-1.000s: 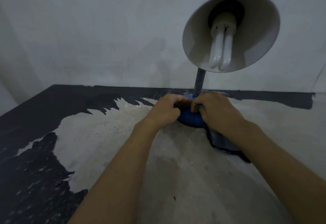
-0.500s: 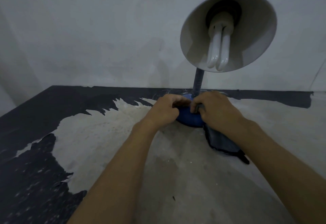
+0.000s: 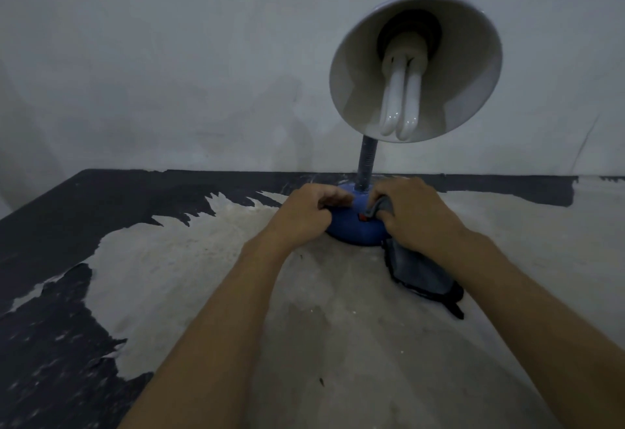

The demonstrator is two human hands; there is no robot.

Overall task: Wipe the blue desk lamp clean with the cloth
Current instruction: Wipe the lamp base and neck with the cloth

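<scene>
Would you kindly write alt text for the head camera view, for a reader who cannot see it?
Two bare hands work at the base of a blue desk lamp on a worn table with peeling dark paint: the left hand grips the base while the right hand presses a dark cloth against it. The lamp's shade tilts toward the camera, showing an unlit bulb.

The scene is dim and bluish-grey, with flat, soft light and no glare. The bulb [image 3: 402, 97] inside the lamp shade [image 3: 416, 66] looks unlit. A faint, broad shadow lies on the wall [image 3: 203, 56] left of the lamp, so the light probably comes from behind the viewer. The table [image 3: 203, 276] is grainy with noise in its dark patches. Wide-angle distortion stretches both forearms at the lower edge (the table's far edge bows slightly), and fine detail is soft throughout.
</scene>
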